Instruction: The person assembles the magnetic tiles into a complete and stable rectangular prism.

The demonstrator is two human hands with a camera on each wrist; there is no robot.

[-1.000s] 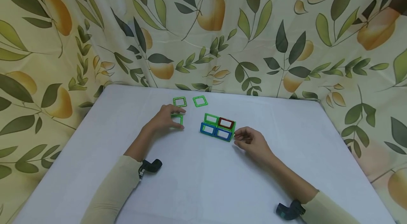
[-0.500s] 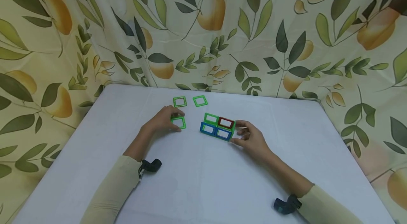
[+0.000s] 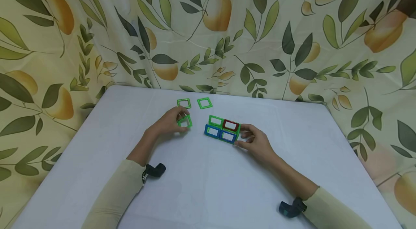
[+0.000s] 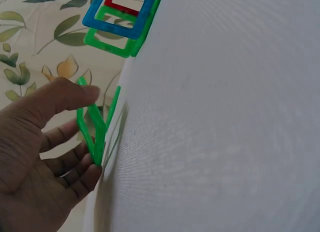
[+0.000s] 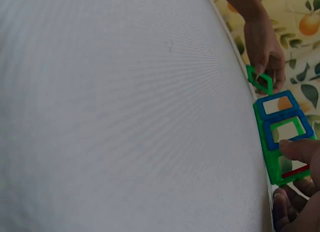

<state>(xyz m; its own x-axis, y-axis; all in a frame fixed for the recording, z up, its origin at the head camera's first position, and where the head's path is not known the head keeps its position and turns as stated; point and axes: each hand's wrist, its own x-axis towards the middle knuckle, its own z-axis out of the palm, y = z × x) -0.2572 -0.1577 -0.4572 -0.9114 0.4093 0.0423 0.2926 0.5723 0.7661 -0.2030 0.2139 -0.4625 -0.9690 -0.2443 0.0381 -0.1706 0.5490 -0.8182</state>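
Note:
In the head view my left hand [image 3: 168, 121] pinches a green square magnetic tile [image 4: 99, 147] by its edges. The tile is tilted up, its open frame seen edge-on in the left wrist view, thumb on one side and fingers on the other. To its right stands a box-like build of magnetic tiles [image 3: 220, 134], with two blue tiles along the front and a green and a red tile [image 3: 224, 124] behind. My right hand [image 3: 258, 143] holds the right end of this build; its thumb lies against the blue side in the right wrist view.
Two loose green square tiles lie flat behind the left hand, one at the left [image 3: 183, 108] and one farther right [image 3: 204, 108]. A white cloth [image 3: 208, 185] covers the table, and a fruit-patterned curtain [image 3: 260, 59] hangs along its back edge.
My left hand has raised and tilted the green tile off the cloth. My right hand has closed in from beside the build to hold its right end.

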